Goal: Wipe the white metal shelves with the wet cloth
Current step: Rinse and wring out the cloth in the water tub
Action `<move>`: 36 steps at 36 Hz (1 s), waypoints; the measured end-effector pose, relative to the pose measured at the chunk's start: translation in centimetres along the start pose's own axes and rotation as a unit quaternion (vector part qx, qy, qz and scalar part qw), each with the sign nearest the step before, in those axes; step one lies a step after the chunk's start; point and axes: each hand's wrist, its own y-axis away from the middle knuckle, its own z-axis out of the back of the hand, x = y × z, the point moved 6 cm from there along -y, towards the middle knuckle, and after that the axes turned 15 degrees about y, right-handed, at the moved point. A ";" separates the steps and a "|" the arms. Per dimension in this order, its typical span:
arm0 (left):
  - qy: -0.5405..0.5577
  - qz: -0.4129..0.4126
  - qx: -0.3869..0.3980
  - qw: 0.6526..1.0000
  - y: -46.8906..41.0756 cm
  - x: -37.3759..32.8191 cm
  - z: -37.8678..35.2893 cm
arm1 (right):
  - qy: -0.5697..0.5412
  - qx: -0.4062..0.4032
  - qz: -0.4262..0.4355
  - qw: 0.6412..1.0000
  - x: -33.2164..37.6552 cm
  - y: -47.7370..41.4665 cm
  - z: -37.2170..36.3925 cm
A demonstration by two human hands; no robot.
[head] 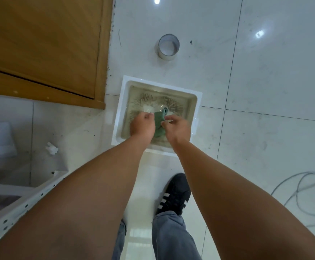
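Observation:
A green cloth (158, 124) hangs between my two hands over a white square basin (197, 111) of rippling water on the floor. My left hand (142, 124) pinches the cloth's left side. My right hand (177, 128) grips its right side, fingers curled. The cloth's lower part is hidden behind my hands. The white metal shelf frame (31, 201), with a row of holes along its post, stands at the lower left, apart from both hands.
A roll of tape (168, 46) lies on the tiles beyond the basin. A wooden door (40, 44) fills the upper left. A crumpled white scrap (51, 148) lies left, a grey cable (303, 186) right. My black shoe (173, 194) is below the basin.

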 end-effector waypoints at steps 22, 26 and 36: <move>0.415 0.279 0.110 0.859 2.0 0.6 -1.3 | 0.230 -0.149 0.345 0.898 4.2 6.8 3.7; 0.426 0.286 0.123 0.849 1.7 0.7 -1.6 | 0.229 -0.126 0.368 0.892 3.9 7.5 3.3; 0.382 0.250 0.130 0.880 1.7 0.7 -0.9 | 0.204 -0.110 0.370 0.899 3.6 7.7 2.8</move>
